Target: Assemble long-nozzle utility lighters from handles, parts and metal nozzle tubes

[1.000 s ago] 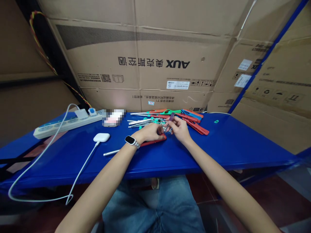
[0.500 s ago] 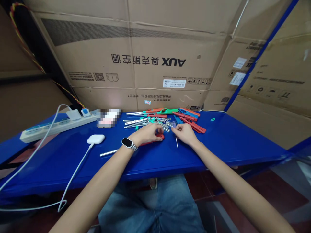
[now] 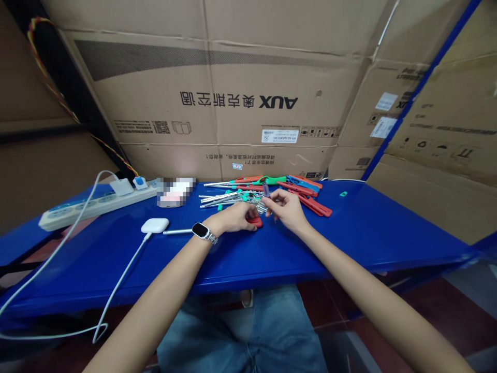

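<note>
My left hand (image 3: 235, 217), with a smartwatch (image 3: 202, 231) on its wrist, is closed over a red plastic handle (image 3: 255, 222) that rests on the blue table (image 3: 368, 233). My right hand (image 3: 286, 208) pinches a small purple-tipped piece (image 3: 266, 188) just above it, fingers curled. Right behind both hands lies a pile of red, green and blue handles (image 3: 295, 185) and thin metal rods (image 3: 221, 198).
A white power strip (image 3: 89, 203) with plugs lies at the back left. A white charger puck (image 3: 154, 225) with its cable sits left of my hands, a loose metal rod (image 3: 176, 231) beside it. Large cardboard boxes (image 3: 240, 98) wall the back. A small teal cap (image 3: 342, 194) lies right.
My right hand has lifted from the table up to the left hand and now holds a purple-tipped piece; the thin rod it had by the table half a second ago no longer shows.
</note>
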`<state>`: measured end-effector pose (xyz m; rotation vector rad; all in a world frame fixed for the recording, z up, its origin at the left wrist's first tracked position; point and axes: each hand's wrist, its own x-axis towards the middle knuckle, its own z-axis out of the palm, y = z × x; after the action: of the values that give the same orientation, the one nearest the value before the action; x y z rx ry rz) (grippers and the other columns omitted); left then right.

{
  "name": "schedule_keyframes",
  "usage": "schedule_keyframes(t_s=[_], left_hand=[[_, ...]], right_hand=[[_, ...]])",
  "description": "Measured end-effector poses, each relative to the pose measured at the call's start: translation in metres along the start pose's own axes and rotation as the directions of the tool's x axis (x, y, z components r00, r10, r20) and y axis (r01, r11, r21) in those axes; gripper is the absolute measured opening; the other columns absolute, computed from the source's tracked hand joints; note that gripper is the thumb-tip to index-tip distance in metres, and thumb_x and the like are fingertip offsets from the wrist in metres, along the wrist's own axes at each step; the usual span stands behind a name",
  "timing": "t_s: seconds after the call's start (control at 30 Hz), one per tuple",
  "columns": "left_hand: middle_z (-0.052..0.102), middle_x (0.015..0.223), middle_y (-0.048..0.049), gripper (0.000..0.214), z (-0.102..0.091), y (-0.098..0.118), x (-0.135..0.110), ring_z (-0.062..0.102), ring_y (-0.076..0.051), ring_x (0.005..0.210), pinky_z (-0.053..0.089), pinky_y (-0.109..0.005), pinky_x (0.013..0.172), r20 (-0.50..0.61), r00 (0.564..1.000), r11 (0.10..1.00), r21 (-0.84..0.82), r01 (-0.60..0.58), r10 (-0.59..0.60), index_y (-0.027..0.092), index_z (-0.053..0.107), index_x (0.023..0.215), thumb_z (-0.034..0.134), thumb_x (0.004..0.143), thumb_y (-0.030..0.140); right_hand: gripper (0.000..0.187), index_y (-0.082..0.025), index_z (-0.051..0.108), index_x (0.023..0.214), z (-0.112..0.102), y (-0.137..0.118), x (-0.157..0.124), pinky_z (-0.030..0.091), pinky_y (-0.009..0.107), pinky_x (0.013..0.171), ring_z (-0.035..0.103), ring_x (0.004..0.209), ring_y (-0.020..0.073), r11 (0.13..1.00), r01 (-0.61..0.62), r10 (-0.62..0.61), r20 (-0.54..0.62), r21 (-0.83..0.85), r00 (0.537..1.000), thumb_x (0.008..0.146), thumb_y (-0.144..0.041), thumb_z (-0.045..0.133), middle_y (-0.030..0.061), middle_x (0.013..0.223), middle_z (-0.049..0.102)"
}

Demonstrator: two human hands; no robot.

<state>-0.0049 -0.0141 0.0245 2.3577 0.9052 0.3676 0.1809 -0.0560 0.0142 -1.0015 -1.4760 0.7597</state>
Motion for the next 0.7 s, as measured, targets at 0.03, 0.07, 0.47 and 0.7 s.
schedule_keyframes(t_s=[0.03, 0.07, 0.47, 0.7], left_hand=[[0.067, 0.083, -0.0025, 0.029, 0.000, -0.001, 0.000, 0.058, -0.018, 0.075, 0.044, -0.030, 0.070, 0.003, 1.000, 1.000, -0.014, 0.007, -0.007, 0.016, 0.065, 0.090, 0.076, 0.067, 0.031], [0.066, 0.083, -0.0026, 0.029, -0.001, -0.002, 0.000, 0.058, -0.018, 0.076, 0.044, -0.030, 0.071, 0.006, 1.000, 1.000, -0.028, 0.014, -0.014, 0.016, 0.065, 0.089, 0.077, 0.067, 0.031], [0.053, 0.071, 0.0039, 0.036, 0.002, -0.007, 0.002, 0.049, -0.013, 0.065, 0.038, -0.027, 0.063, 0.051, 0.997, 0.978, -0.199, 0.062, -0.053, 0.018, 0.053, 0.080, 0.080, 0.062, 0.033], [0.055, 0.074, 0.0025, 0.036, 0.004, -0.013, 0.004, 0.052, -0.014, 0.068, 0.040, -0.028, 0.063, 0.063, 0.997, 0.979, -0.195, 0.056, -0.045, 0.017, 0.056, 0.084, 0.079, 0.063, 0.035]], right_hand=[[0.040, -0.022, 0.056, 0.072, 0.005, -0.001, 0.002, 0.040, 0.027, 0.039, 0.058, 0.046, 0.0170, 0.999, 0.000, 0.000, 0.000, 0.040, 1.000, 0.069, -0.056, 0.077, -0.0010, 0.056, 0.062], [0.040, -0.023, 0.056, 0.075, 0.009, 0.000, 0.004, 0.042, 0.027, 0.039, 0.062, 0.049, 0.0182, 0.998, 0.006, -0.006, -0.004, 0.070, 1.000, 0.068, -0.055, 0.078, -0.0006, 0.058, 0.064], [0.032, -0.022, 0.055, 0.082, 0.013, 0.006, 0.003, 0.052, 0.028, 0.055, 0.066, 0.058, 0.0161, 0.994, 0.092, -0.088, -0.086, 0.051, 0.992, 0.079, -0.050, 0.072, 0.0017, 0.075, 0.072], [0.037, -0.024, 0.052, 0.079, 0.019, 0.003, 0.000, 0.053, 0.029, 0.048, 0.057, 0.047, 0.0130, 0.994, 0.040, -0.036, -0.042, 0.098, 0.998, 0.076, -0.054, 0.072, -0.0015, 0.068, 0.067]])
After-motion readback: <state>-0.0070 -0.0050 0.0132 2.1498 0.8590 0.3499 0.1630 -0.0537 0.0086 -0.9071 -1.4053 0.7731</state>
